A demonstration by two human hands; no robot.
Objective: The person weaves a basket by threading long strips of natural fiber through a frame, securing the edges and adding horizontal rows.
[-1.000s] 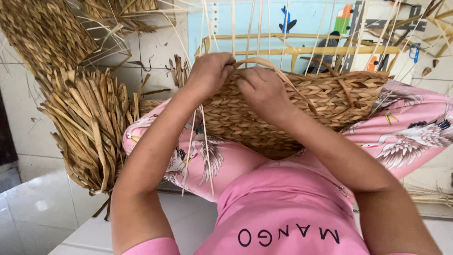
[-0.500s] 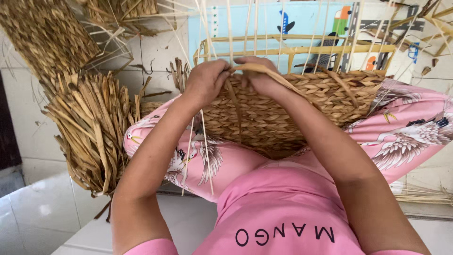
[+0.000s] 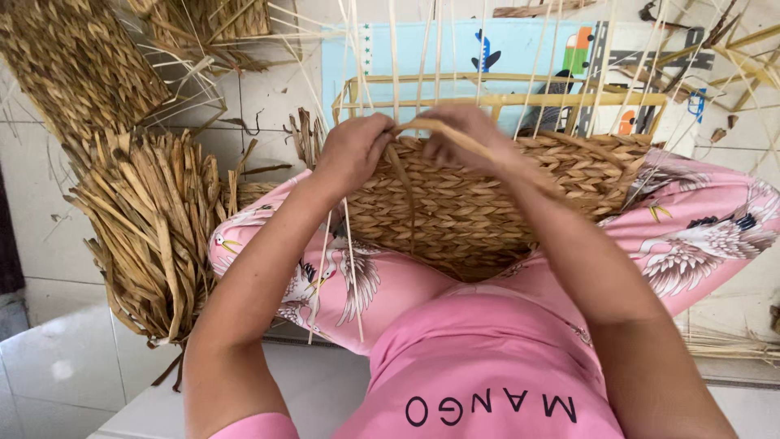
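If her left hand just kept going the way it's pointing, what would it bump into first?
Likely the right hand: the left hand points across the woven basket rim toward it, and they look almost touching, though depth is unclear.

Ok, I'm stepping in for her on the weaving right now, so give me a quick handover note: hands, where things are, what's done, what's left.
Left hand: closed on the basket rim, pinching a flat strand.
Right hand: also at the rim, gripping the same strand close beside the left.
Basket: on the lap, tilted, rim facing away. A pile of dried strands lies on the tiled floor to the left.
Done: the wall is woven up to the rim under the hands.
Left: thin upright stakes stand bare above the rim, and a bamboo frame behind is uncovered, so the top looks unfinished.
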